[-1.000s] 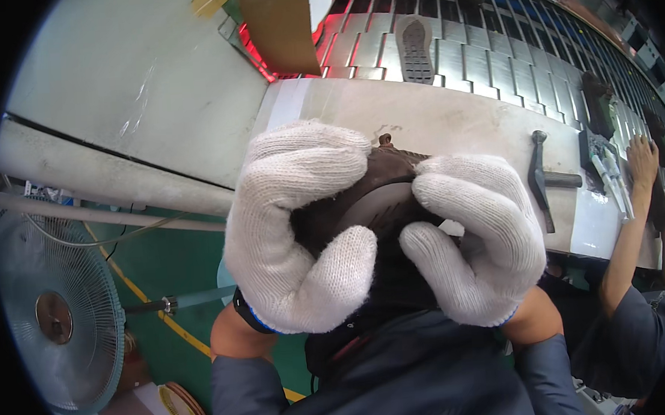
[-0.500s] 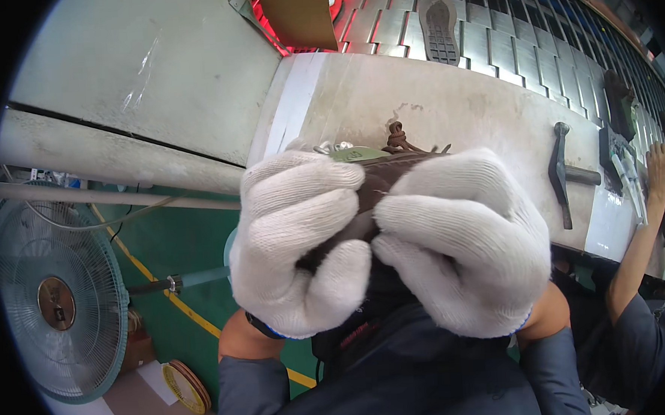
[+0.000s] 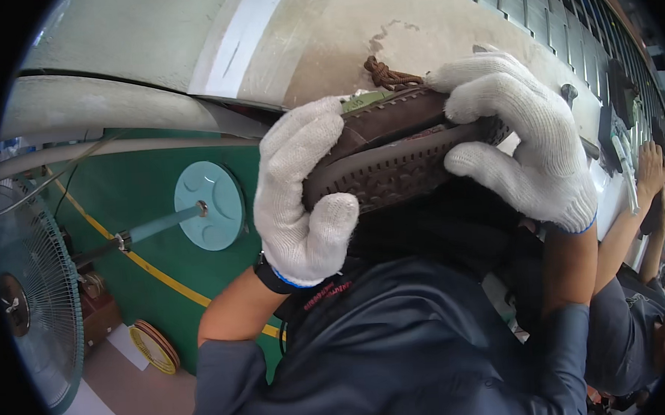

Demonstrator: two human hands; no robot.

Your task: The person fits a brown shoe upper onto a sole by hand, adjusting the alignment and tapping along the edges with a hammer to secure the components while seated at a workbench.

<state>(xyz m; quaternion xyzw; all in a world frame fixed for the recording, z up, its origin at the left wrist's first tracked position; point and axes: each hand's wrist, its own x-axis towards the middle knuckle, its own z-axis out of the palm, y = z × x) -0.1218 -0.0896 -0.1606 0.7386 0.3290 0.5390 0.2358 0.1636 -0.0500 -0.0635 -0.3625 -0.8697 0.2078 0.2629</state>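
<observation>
A brown shoe (image 3: 389, 148) is held on its side between my gloved hands, its treaded sole facing me. Along the side a gap shows between the upper and the sole. My left hand (image 3: 301, 186), in a white knit glove, wraps round one end, thumb on the sole's edge. At the other end my right hand (image 3: 520, 137), gloved alike, grips with fingers over the upper and thumb by the sole. A brown knotted lace (image 3: 389, 74) and a green tag (image 3: 366, 100) stick out at the top.
A pale worktable (image 3: 323, 35) lies beyond the shoe, with a slatted metal conveyor (image 3: 517, 2) behind. A hammer (image 3: 569, 94) is partly hidden by my right hand. At right reaches another person's arm (image 3: 632, 192). A fan (image 3: 40, 298) with a round blue base (image 3: 211, 206) stands left.
The shoe has turned so its side and sole show. My hands have moved apart, the right one up and to the right. The view has shifted, showing more floor.
</observation>
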